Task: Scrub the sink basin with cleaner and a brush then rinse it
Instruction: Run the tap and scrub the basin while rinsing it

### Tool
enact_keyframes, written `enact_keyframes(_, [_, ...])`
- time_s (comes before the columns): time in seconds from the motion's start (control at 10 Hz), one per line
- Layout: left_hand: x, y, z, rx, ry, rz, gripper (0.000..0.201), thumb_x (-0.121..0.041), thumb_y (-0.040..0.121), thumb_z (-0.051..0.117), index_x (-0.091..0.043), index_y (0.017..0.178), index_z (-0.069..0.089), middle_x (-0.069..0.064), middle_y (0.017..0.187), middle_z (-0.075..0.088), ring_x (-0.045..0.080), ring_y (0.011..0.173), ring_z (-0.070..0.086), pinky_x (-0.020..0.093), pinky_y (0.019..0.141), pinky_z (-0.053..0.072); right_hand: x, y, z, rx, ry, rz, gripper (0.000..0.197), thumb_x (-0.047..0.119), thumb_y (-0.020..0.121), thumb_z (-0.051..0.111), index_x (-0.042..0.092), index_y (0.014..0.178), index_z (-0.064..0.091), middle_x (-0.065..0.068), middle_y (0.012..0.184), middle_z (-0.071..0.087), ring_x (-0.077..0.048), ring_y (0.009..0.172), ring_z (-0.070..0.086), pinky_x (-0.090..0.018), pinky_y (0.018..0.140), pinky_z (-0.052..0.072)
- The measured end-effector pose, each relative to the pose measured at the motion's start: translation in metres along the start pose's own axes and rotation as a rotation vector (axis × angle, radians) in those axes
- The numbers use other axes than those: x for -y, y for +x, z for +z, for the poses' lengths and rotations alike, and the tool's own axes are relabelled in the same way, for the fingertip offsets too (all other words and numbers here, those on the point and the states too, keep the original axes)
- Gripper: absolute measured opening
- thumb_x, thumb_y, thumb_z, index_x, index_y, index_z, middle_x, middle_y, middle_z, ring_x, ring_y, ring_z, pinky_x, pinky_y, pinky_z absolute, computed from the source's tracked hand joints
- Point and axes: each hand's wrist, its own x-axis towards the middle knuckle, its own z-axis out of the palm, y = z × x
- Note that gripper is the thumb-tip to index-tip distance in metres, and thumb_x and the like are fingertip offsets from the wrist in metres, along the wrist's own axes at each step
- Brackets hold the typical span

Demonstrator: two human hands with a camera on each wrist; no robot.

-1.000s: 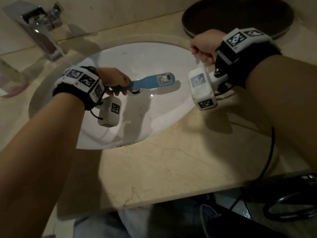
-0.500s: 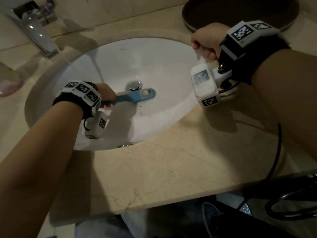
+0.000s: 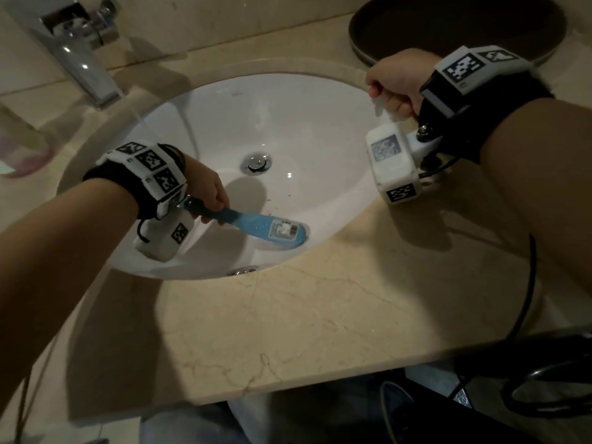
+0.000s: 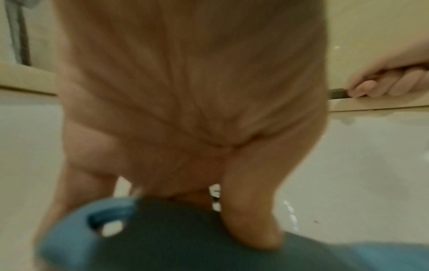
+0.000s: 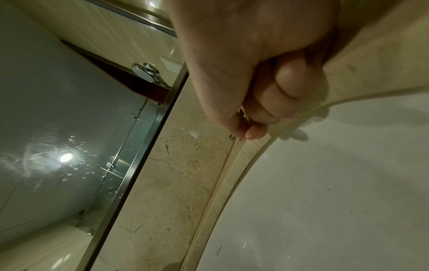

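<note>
While your left hand (image 3: 205, 187) gripped the blue brush (image 3: 256, 226) by its handle in the head view, the brush head lay against the near wall of the white sink basin (image 3: 320, 129), toward its front-right, a label facing up. The drain plug (image 3: 256, 162) sat near the middle of the basin, apart from the brush. Small dark specks showed on the basin between drain and brush. Your right hand (image 3: 395, 81) was curled into a fist at the basin's far-right rim, on the beige stone surface (image 3: 320, 315); something pale poked out below the fist, but what it was could not be told. A chrome faucet (image 3: 80, 56) stood far-left and a dark round tray (image 3: 448, 24) far-right on the surface.

Left wrist view, blurry: your fingers (image 4: 250, 210) wrapped the brush handle (image 4: 174, 238), which had a hanging hole at its end. Your right hand (image 4: 390, 82) showed at the basin rim in the distance.

Right wrist view: your right hand (image 5: 255, 73) was curled tight, fingertips (image 5: 254, 133) just beside the basin rim (image 5: 243, 165); whether it held anything could not be told. A mirror (image 5: 58, 110) rose behind the surface.
</note>
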Motion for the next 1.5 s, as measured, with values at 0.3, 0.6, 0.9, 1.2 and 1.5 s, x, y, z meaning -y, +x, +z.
enact_keyframes(0.3, [0.008,0.017,0.008,-0.532,-0.078,-0.157,0.028,-0.005,0.095,0.049,0.007,0.115,0.063,0.024,0.114,0.065,0.031,0.09,0.063,0.033,0.073,0.052,0.0,-0.002,0.0,-0.002,-0.001,0.024,0.033,0.024,0.094,0.04,0.019,0.061,0.041,0.007,0.055,0.037,-0.006,0.034,0.026,-0.009,0.026,0.018])
enact_keyframes(0.6, [0.0,-0.009,0.0,-0.156,-0.199,0.077,0.026,0.001,0.098,0.038,-0.01,0.103,0.061,-0.004,0.044,0.061,0.001,0.034,0.052,0.012,0.036,0.04,0.0,0.002,0.0,0.018,-0.013,0.032,0.034,0.025,0.093,0.041,0.02,0.059,0.041,0.006,0.055,0.037,-0.007,0.037,0.027,-0.01,0.026,0.018])
enact_keyframes(0.9, [-0.011,0.017,0.018,-0.288,-0.186,-0.043,0.029,-0.002,0.094,0.04,-0.005,0.08,0.066,0.005,0.053,0.058,0.019,0.052,0.054,0.024,0.051,0.046,0.001,0.003,0.0,0.029,-0.034,0.041,0.034,0.025,0.092,0.041,0.02,0.058,0.041,0.006,0.056,0.035,-0.008,0.04,0.026,-0.013,0.027,0.02])
enact_keyframes(1.2, [-0.012,-0.007,-0.016,-0.52,-0.092,-0.045,0.02,-0.007,0.096,0.047,-0.005,0.095,0.066,-0.002,0.054,0.056,0.012,0.05,0.051,0.019,0.048,0.042,0.001,-0.003,-0.001,0.019,-0.023,0.029,0.034,0.022,0.093,0.04,0.019,0.059,0.04,0.005,0.051,0.037,-0.007,0.034,0.027,-0.007,0.026,0.018])
enact_keyframes(1.5, [0.001,-0.019,-0.012,-0.108,0.061,-0.036,0.025,-0.003,0.097,0.042,-0.016,0.1,0.063,-0.011,0.042,0.061,-0.005,0.038,0.056,0.008,0.05,0.045,0.001,-0.002,-0.001,0.027,-0.049,0.027,0.034,0.023,0.093,0.039,0.019,0.06,0.04,0.006,0.056,0.034,-0.007,0.042,0.026,-0.01,0.026,0.019])
